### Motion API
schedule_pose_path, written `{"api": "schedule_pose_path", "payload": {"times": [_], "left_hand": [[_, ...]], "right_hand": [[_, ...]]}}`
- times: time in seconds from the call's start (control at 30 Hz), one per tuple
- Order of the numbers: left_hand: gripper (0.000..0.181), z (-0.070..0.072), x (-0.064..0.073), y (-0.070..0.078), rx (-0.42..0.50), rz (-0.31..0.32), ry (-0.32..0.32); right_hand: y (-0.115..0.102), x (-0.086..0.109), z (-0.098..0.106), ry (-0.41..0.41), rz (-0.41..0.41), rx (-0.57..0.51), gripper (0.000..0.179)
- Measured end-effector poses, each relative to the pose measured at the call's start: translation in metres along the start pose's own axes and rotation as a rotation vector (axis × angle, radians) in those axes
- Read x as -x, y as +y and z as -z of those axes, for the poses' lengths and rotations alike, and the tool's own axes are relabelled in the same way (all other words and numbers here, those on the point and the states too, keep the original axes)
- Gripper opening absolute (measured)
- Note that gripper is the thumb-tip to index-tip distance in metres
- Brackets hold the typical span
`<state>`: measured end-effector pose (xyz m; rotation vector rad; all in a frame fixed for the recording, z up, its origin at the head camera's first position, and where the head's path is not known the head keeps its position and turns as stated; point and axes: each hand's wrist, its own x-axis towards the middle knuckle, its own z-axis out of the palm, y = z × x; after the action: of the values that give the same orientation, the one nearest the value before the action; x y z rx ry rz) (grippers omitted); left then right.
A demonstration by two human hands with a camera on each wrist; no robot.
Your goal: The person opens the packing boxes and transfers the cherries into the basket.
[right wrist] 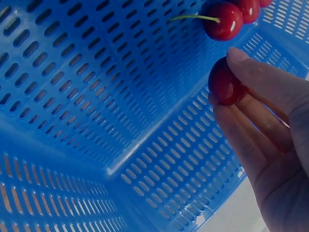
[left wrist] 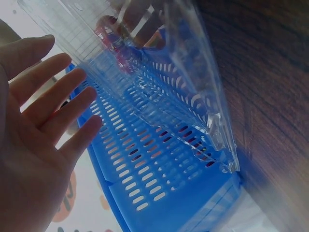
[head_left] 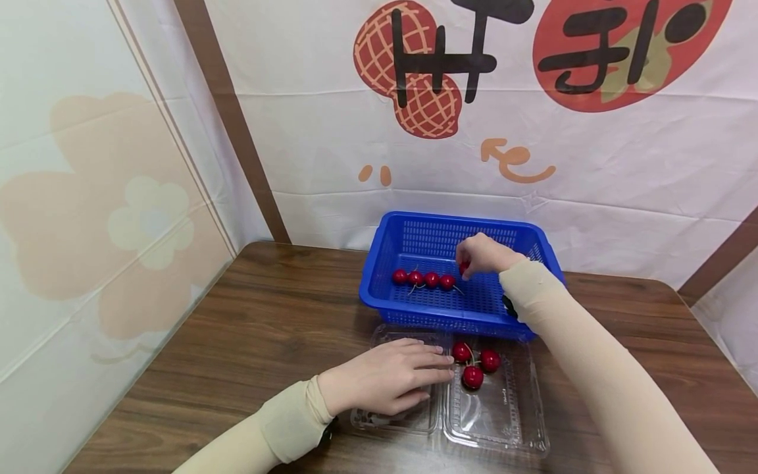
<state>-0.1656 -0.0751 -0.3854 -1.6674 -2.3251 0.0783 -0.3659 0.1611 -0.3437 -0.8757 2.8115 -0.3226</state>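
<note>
Inside the blue basket (head_left: 385, 304), my right hand (head_left: 487, 253) pinches a red cherry (right wrist: 223, 83) between thumb and fingers. Just left of it, several cherries (head_left: 431, 280) lie in a row on the basket floor, some with green stems. My left hand (head_left: 387, 376) lies with straight fingers over the left half of an open clear plastic clamshell box (head_left: 491, 421); whether it presses on the plastic I cannot tell. In the box's right half sit three cherries (head_left: 473, 376), close to the left fingertips.
The box stands directly in front of the basket on a brown wooden table (head_left: 266, 316). Behind the table hangs a white printed cloth (head_left: 320, 131), with another pale cloth wall (head_left: 71, 197) on the left.
</note>
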Motion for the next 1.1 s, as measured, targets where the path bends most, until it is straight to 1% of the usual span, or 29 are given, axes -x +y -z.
{"api": "schedule_pose_path", "payload": {"times": [0.1, 0.2, 0.33, 0.47, 0.83, 1.1], "left_hand": [[0.045, 0.000, 0.000, 0.000, 0.000, 0.001, -0.001], [0.045, 0.000, 0.000, 0.000, -0.001, 0.002, -0.001], [0.045, -0.001, 0.000, 0.000, -0.003, 0.001, 0.003], [0.045, 0.000, 0.000, 0.000, -0.001, 0.002, 0.006], [0.044, -0.001, 0.001, 0.000, 0.000, 0.004, 0.017], [0.044, -0.002, 0.001, 0.000, 0.004, 0.002, 0.011]], "right_hand": [[0.002, -0.001, -0.003, -0.008, 0.011, 0.009, 0.026], [0.005, -0.002, -0.006, -0.026, 0.005, 0.014, 0.027], [0.008, -0.002, -0.009, -0.046, -0.019, -0.012, 0.027], [0.010, -0.002, -0.011, -0.056, -0.017, -0.031, 0.026], [0.016, -0.005, -0.016, -0.060, -0.012, -0.028, 0.024], [0.014, -0.003, -0.015, -0.073, 0.006, -0.019, 0.025]]}}
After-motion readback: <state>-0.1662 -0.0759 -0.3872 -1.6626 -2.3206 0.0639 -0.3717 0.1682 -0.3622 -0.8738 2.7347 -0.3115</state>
